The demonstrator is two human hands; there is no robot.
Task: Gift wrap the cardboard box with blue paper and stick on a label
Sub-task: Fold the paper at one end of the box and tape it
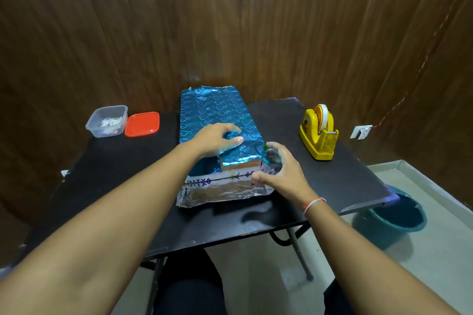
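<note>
Single head view: looks forward and down over black table (320, 179), near, wall behind.

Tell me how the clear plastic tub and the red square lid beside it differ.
The clear plastic tub is see-through and deep; the red square lid is opaque and flat. The tub holds small white-and-red items, while the lid holds nothing. The tub sits left of the lid. Both have rounded corners and rest on the black table.
</note>
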